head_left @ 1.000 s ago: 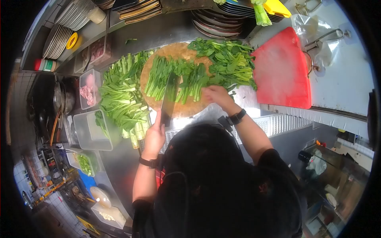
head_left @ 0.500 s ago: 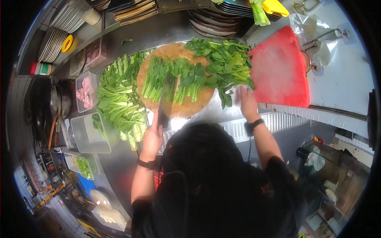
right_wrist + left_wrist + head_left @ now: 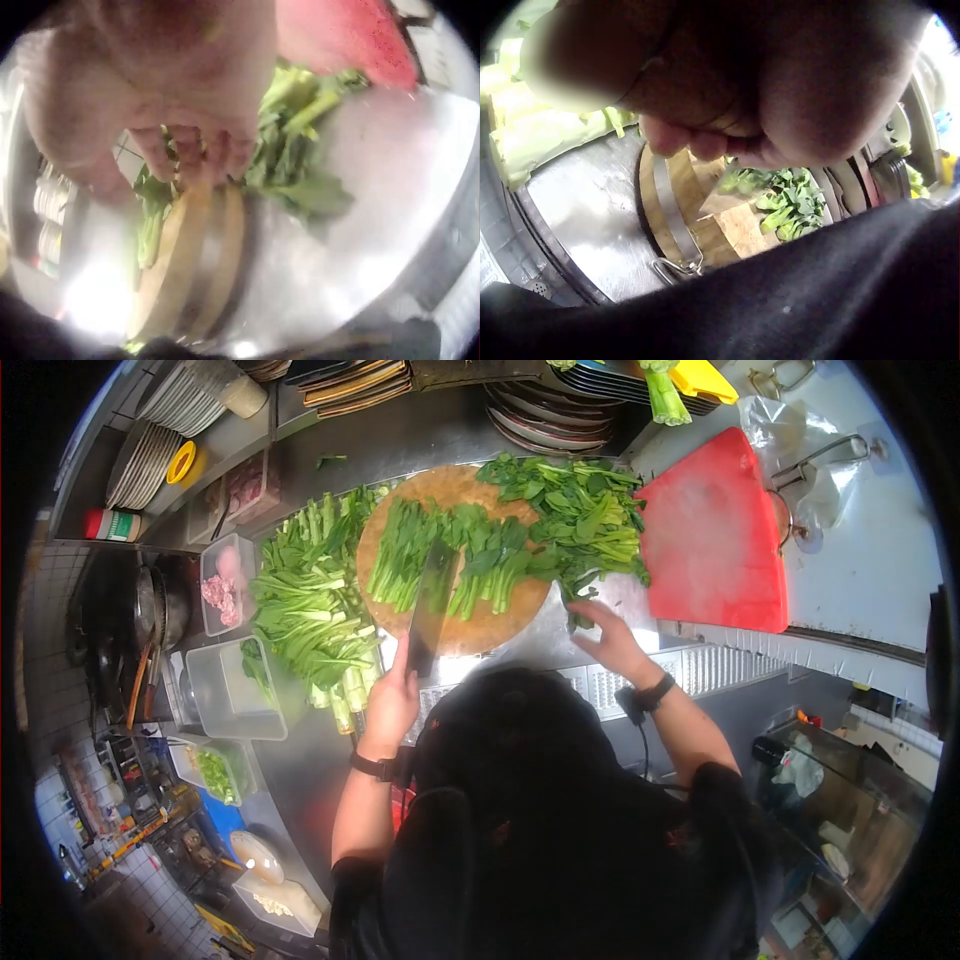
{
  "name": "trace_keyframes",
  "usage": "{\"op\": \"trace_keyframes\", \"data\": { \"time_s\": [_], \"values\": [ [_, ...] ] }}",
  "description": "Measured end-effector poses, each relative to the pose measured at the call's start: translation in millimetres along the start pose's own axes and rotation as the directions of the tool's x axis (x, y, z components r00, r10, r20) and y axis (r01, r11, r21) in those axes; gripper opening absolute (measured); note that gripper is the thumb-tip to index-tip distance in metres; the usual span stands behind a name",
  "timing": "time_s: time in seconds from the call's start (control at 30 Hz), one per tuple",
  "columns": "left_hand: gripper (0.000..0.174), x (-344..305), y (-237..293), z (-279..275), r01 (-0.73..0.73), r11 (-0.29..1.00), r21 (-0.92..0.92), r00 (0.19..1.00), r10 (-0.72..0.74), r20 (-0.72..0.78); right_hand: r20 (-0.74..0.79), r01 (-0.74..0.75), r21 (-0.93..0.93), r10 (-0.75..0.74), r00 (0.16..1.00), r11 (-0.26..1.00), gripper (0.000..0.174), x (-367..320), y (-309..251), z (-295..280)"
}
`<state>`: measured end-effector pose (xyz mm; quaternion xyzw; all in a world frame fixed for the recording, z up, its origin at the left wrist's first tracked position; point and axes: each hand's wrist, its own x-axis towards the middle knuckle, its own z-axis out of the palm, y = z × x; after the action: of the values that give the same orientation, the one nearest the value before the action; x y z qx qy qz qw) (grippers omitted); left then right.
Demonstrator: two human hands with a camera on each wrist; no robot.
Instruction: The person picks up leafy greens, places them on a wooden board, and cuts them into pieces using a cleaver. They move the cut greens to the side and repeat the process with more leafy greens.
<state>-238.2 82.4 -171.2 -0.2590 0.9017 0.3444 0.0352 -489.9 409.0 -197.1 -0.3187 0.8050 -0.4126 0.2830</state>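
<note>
My left hand [image 3: 392, 702] grips a cleaver [image 3: 430, 605], whose broad blade lies over the round wooden chopping board [image 3: 395, 625]. Leafy green vegetables [image 3: 490, 565] lie in cut bunches on that board, on both sides of the blade. Over the steel counter right of the board, my right hand [image 3: 615, 642] has loosely bent, spread fingers near stray leaves at the lower edge of a leafy pile [image 3: 590, 520]. In the right wrist view its fingers [image 3: 191, 154] overlap the board's side, with greens behind. The left wrist view shows the blade partly hidden behind my hand.
Long-stemmed greens [image 3: 310, 610] are heaped left of the board. A red cutting board [image 3: 710, 540] lies to the right. Plastic tubs, one with raw meat [image 3: 218, 598] and one bare-bottomed tub [image 3: 225, 690], stand at left. Stacked plates [image 3: 550, 420] line the back.
My right hand moved from the greens at the board's right edge rightward to the counter, then slightly back left. Some leaves now hang off the right pile toward me. The cleaver stayed in place.
</note>
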Motion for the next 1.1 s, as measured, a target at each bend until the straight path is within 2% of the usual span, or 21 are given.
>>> {"op": "trace_keyframes", "data": {
  "time_s": [0.03,0.07,0.13,0.2,0.23,0.3,0.43,0.6,0.7,0.77,0.97,1.1],
  "values": [
    [0.074,1,1,-2,-0.002,1.000,0.005,1.000,0.002,-0.002,-0.096,0.132,-0.091,-0.141,0.985,0.987,0.043,16,-6,1],
    [0.074,1,4,-3,0.008,1.000,0.026,1.000,-0.008,0.012,-0.098,0.134,-0.088,-0.143,0.985,0.987,0.043,33,-13,5],
    [0.076,0,10,-6,-0.012,0.998,0.065,1.000,0.011,0.020,-0.093,0.456,-0.264,-0.493,0.865,0.850,0.020,65,-29,21],
    [0.076,-1,10,-5,-0.052,0.992,0.117,0.999,0.053,-0.004,-0.001,0.600,-0.336,-0.638,0.770,0.726,0.012,97,-38,46],
    [0.077,-2,10,-4,-0.087,0.983,0.164,0.995,0.093,-0.028,-0.004,0.601,-0.334,-0.639,0.769,0.726,0.012,112,-40,58],
    [0.078,-3,8,-1,-0.092,0.973,0.211,0.994,0.101,-0.036,0.103,0.714,-0.371,-0.737,0.668,0.594,0.010,138,-41,79],
    [0.081,-4,5,3,-0.100,0.955,0.279,0.991,0.121,-0.059,0.108,0.716,-0.338,-0.731,0.674,0.611,0.011,163,-29,104],
    [0.080,-7,10,-7,-0.115,0.961,0.253,0.987,0.140,-0.081,0.021,0.701,-0.317,-0.734,0.679,0.639,0.014,165,-24,110],
    [0.079,-18,14,-23,-0.155,0.957,0.245,0.981,0.177,-0.073,0.060,0.733,-0.358,-0.770,0.636,0.578,0.013,166,-23,106],
    [0.080,-22,20,-38,-0.197,0.929,0.313,0.977,0.213,-0.017,0.053,0.736,-0.351,-0.772,0.633,0.579,0.013,166,-23,107],
    [0.083,-22,28,-52,-0.254,0.916,0.311,0.965,0.259,0.026,0.062,0.756,-0.393,-0.806,0.589,0.523,0.014,169,-19,109],
    [0.086,-19,29,-45,-0.230,0.881,0.414,0.973,0.209,0.097,0.042,0.765,-0.390,-0.819,0.572,0.513,0.014,169,-21,108]
  ]
}}
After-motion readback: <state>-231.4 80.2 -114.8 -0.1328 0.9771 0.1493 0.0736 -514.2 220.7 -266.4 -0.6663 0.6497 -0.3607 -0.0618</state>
